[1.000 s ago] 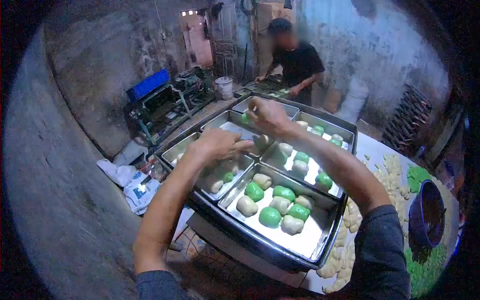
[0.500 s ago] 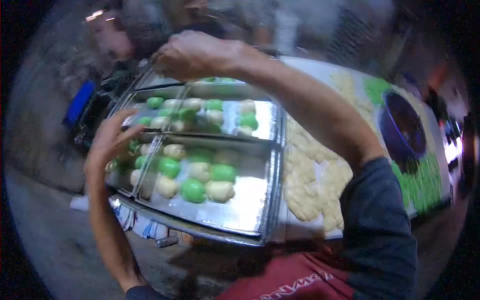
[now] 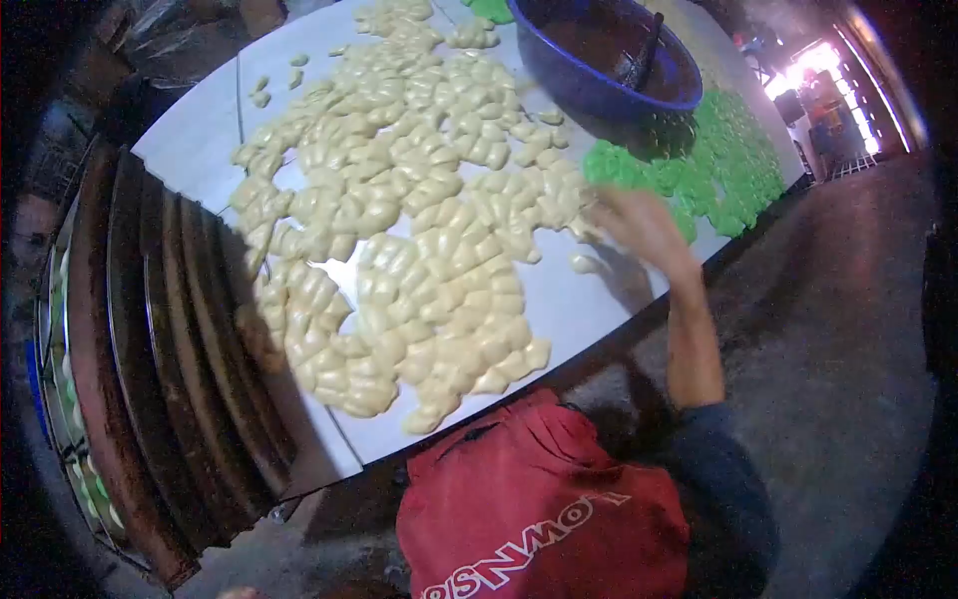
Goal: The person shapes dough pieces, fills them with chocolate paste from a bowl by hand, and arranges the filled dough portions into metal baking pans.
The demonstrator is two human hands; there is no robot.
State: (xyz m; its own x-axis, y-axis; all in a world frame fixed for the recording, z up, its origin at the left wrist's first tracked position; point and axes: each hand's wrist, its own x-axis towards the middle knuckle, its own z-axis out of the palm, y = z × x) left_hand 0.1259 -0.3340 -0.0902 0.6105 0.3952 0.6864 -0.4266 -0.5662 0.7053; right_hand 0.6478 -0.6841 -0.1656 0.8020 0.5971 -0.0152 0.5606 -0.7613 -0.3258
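My right hand [image 3: 644, 228] reaches over the white table, its fingers at the right edge of the spread of cream-coloured dough pieces [image 3: 439, 270]. Motion smears the fingers, so their grip does not show. One small loose dough piece [image 3: 585, 264] lies just below the hand. Green dough pieces [image 3: 723, 165] spread beyond it to the right. My left hand does not show, apart from a possible skin-toned sliver at the bottom edge that I cannot make out.
A blue-purple basin [image 3: 559, 70] with a dark handle [image 3: 651, 50] sticking out stands at the back of the table [image 3: 195, 150]. Stacked dark-edged trays [image 3: 180, 349] rise at the left. A red apron [image 3: 539, 499] hangs against the table's near edge.
My view has swung right, from the trays of green and cream dough balls to the table. My right hand has left the trays for the cream dough; my left hand has dropped from view.
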